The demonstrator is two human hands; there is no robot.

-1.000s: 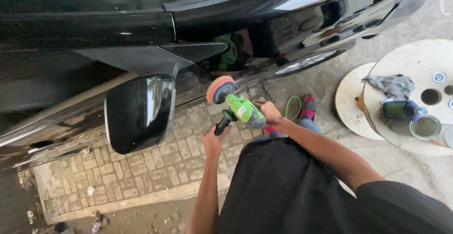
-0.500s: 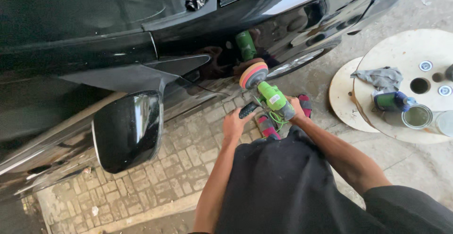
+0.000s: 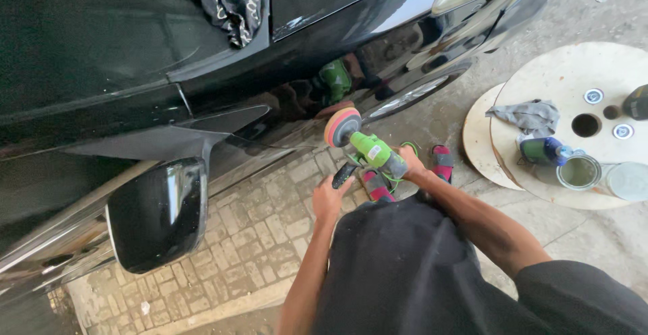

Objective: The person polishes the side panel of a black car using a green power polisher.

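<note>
Beside the lower flank of the black car (image 3: pixel 223 71), the person held a green handheld polisher (image 3: pixel 370 148) in both hands. The left hand (image 3: pixel 329 197) had its fingers closed around the tool's black side handle (image 3: pixel 344 173), which stuck out toward the paving. The right hand (image 3: pixel 412 165) was wrapped around the rear of the green body, fingers curled over it. The polisher's round orange-and-pink foam pad (image 3: pixel 341 125) faced the glossy door panel and lay against it or just short of it; contact could not be told. The tool's green shape showed mirrored in the paint just above the pad.

The folded black side mirror (image 3: pixel 158 213) hung out from the car well to the left of the hands, over the brick paving (image 3: pixel 263 240). A dark patterned cloth (image 3: pixel 233 1) lay draped on the car near the top edge of the view. Below the tool, the person's red-and-black sandals (image 3: pixel 442 163) stood on the ground.

At the right edge, two round wooden discs (image 3: pixel 540 173) lay overlapped on the concrete. On the upper one sat a crumpled grey rag (image 3: pixel 530 115), a green bottle on its side (image 3: pixel 543 151), and an open tin (image 3: pixel 579 171) close to the disc's near rim.
</note>
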